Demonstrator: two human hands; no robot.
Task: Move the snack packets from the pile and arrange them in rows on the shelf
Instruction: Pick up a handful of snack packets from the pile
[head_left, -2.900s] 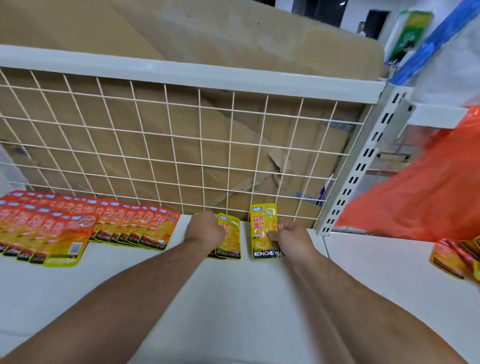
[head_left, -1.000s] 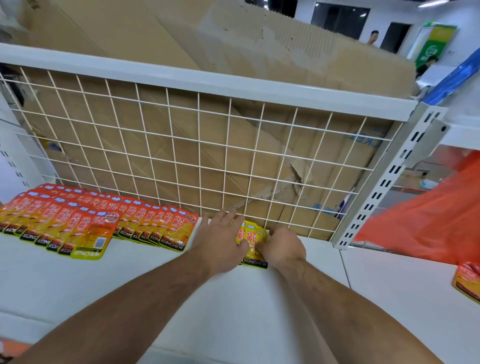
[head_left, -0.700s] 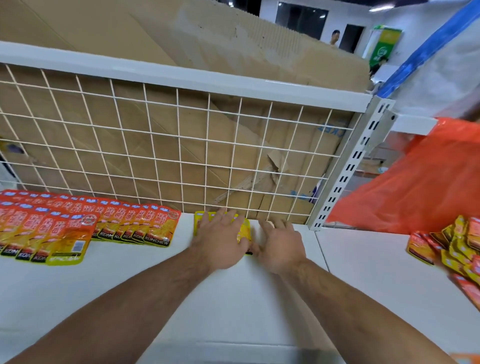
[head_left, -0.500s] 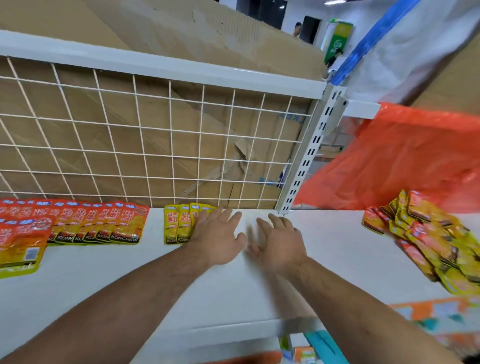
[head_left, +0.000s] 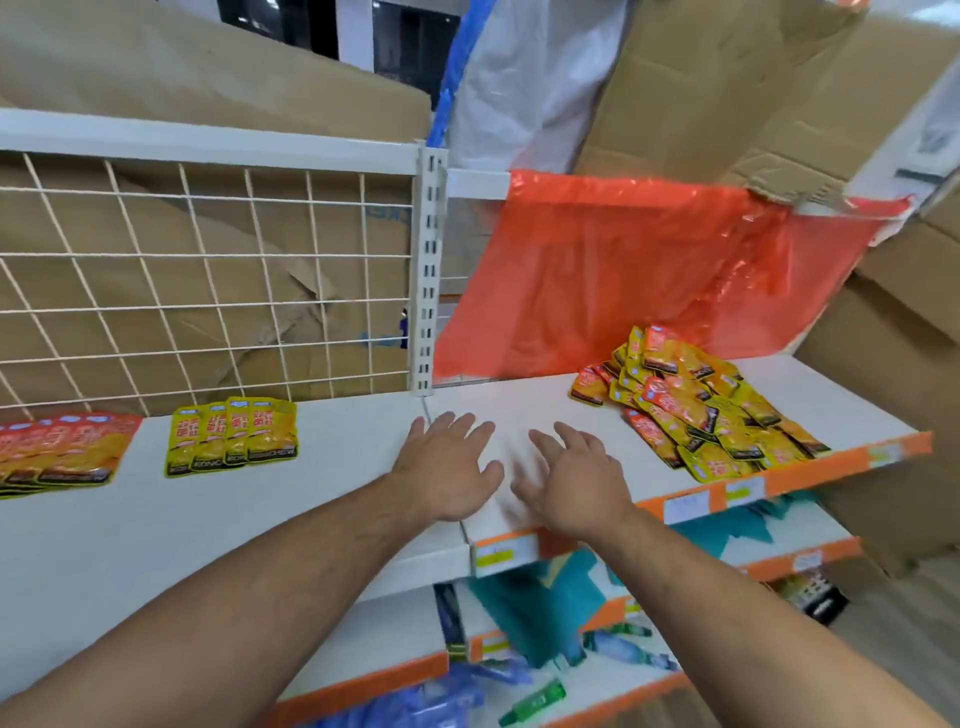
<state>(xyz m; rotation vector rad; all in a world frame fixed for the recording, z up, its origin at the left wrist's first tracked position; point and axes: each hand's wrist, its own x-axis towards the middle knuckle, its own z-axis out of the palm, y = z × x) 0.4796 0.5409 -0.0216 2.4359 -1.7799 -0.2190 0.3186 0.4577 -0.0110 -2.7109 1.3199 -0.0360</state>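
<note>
A short row of yellow snack packets (head_left: 234, 439) lies flat on the white shelf (head_left: 332, 457), overlapping side by side. Left of it lies a longer row of red-and-yellow packets (head_left: 62, 452). A loose pile of packets (head_left: 701, 410) sits on the shelf section to the right. My left hand (head_left: 449, 470) and my right hand (head_left: 569, 480) hover over the bare shelf between the yellow row and the pile, fingers spread, holding nothing.
A white wire grid (head_left: 208, 291) backs the left section, with cardboard behind it. An upright slotted post (head_left: 428, 270) divides the sections. An orange plastic sheet (head_left: 649, 270) hangs behind the pile. Lower shelves (head_left: 571, 613) hold blue and green items.
Both hands let go of the yellow packets and moved right, away from the row, fingers now spread. The view swung right, bringing the pile into sight.
</note>
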